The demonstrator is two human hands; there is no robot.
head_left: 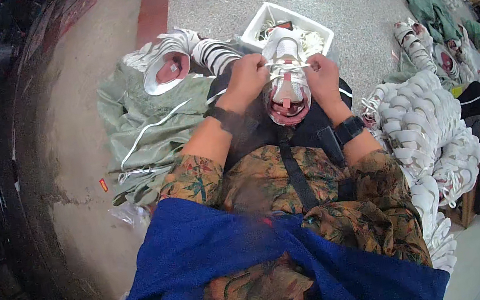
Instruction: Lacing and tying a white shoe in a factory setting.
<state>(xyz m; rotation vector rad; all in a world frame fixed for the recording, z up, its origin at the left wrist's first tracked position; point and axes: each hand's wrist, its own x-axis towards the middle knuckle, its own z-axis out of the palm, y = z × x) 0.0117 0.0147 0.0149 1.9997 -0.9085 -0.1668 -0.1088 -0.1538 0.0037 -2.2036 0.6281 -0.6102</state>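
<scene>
Pinching: we had the left hand [250, 78] and the right hand [325, 81] nearly closed, thumbs against fingers, each with hold of a stretch of white lace [288, 67].
White lace: it ran crosswise between our fingertips, over the upper of the shoe.
White-and-pink shoe [286, 87]: it lay between our two hands — its long axis pointing away from us, toe at the far end, pink-lined opening and heel toward our body.
Nearer hand: neither clearly; our fingertips flanked the shoe from both sides, the left ones slightly closer to the toe.
Dark trousers [312, 133]: our lap sat beneath and around the heel end; we could not tell just where the sole rested.
White box [328, 40]: it stood past the toe, with loose laces [314, 44] inside.
Green sack [141, 120]: spread to our left, with another shoe, pink inside [172, 66], at its far edge.
Shoe pile [421, 115]: white, heaped to our right — well apart from the grip.
</scene>
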